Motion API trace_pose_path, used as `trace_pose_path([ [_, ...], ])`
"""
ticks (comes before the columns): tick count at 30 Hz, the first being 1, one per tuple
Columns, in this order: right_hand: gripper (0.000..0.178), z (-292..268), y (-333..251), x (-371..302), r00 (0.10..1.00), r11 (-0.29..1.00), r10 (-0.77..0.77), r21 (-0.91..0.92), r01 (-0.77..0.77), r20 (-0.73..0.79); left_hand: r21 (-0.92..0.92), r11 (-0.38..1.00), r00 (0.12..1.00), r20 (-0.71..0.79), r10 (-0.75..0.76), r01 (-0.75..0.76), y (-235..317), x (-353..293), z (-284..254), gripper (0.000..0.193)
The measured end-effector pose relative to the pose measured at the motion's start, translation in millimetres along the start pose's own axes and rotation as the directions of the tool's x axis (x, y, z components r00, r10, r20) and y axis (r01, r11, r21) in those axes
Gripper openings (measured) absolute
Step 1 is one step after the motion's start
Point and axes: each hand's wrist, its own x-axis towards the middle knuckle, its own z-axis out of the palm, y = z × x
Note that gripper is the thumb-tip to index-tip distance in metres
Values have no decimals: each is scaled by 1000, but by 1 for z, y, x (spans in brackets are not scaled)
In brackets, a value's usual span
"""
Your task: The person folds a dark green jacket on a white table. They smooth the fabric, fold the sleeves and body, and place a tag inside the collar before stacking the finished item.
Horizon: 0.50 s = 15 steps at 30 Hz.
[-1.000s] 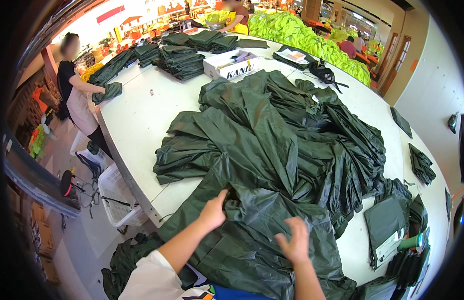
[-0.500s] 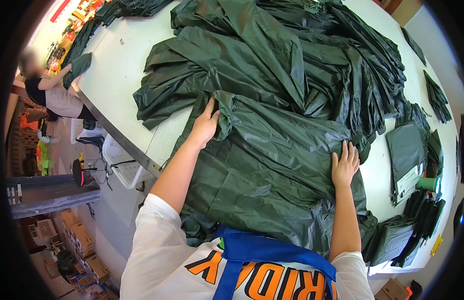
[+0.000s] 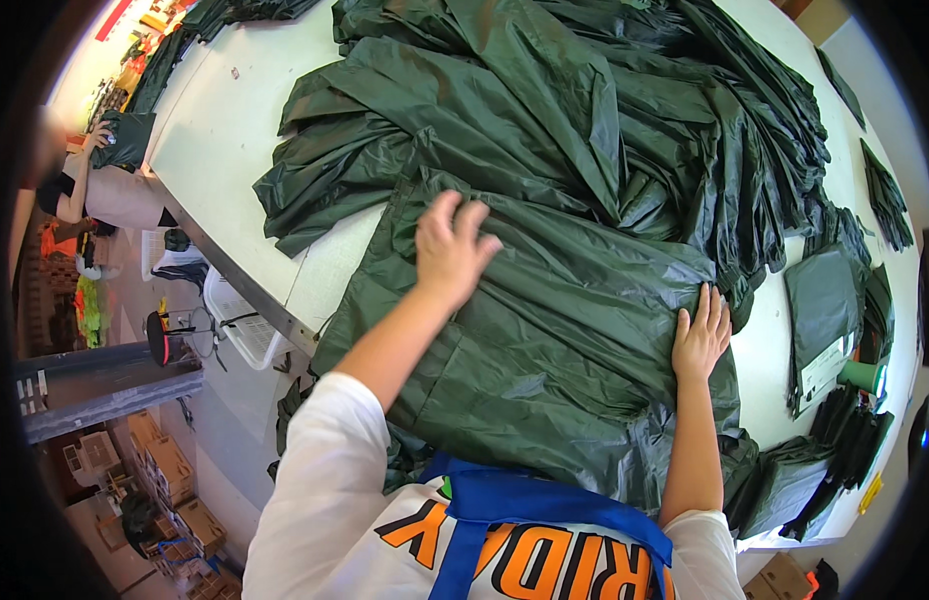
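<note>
The glossy dark green garment (image 3: 545,330) lay spread over the near edge of the white worktable (image 3: 225,130), its far side meeting a loose heap of similar fabric (image 3: 505,100). The left hand (image 3: 451,250), fingers apart and gripping nothing, was over the garment's upper left; contact could not be told. The right hand (image 3: 702,335) rested palm-down at its right side, pinching nothing. The step seemed to be smoothing; the next move probably called for light outward pressure.
</note>
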Motion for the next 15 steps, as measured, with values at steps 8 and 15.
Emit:
trace_pose_path([
  [8,57,0,1,2,1000,1000,8,30,-8,-11,-192,969,987,73,-144,156,-110,80,5,35],
  [15,41,-18,-3,57,994,903,97,426,-64,-56,-28,987,959,244,-146,158,-94,125,-4,46],
])
